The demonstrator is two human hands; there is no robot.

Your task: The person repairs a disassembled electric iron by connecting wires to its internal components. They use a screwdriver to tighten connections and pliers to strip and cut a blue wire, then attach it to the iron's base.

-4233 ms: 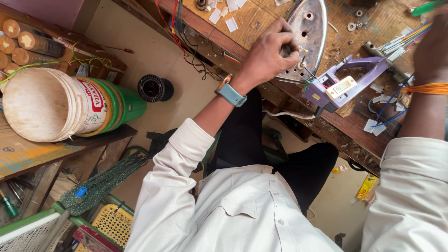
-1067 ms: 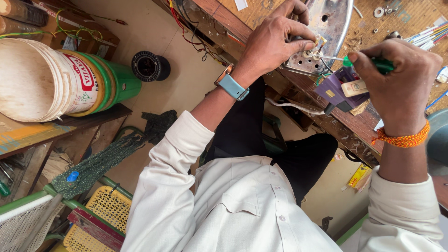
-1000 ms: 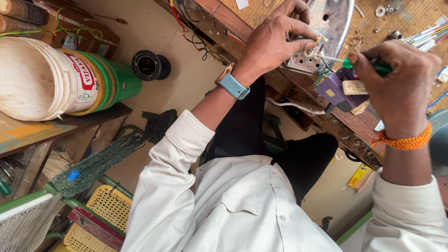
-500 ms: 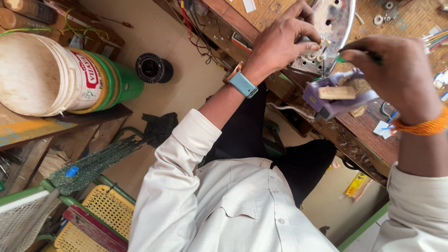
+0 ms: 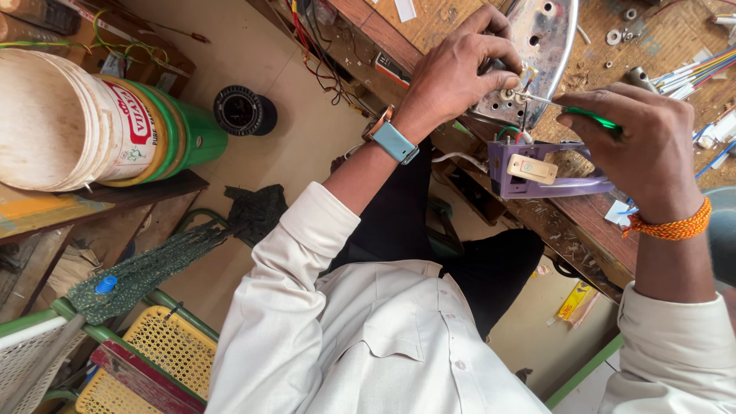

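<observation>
My left hand [image 5: 460,73], with a blue watch on its wrist, grips the rear of a metal iron soleplate [image 5: 548,46] lying on the wooden workbench [image 5: 429,23]. Small wires stick out at the plate's terminals beside my fingers. My right hand [image 5: 640,146], with an orange thread band on the wrist, is closed on a green-handled screwdriver [image 5: 586,117]. Its thin shaft points left to the terminals, its tip by my left fingers. A purple plastic iron part [image 5: 537,172] with a beige switch lies just below the tip.
Loose washers, screws and coloured wires [image 5: 694,69] are scattered on the bench. A stack of white and green buckets [image 5: 115,123] lies on a shelf at left, with a black spool [image 5: 241,111] on the floor. A yellow woven chair [image 5: 153,353] stands lower left.
My right hand came in from the right holding the screwdriver and brought its tip to the soleplate's terminals. My left hand stayed gripping the plate. The view shifted slightly.
</observation>
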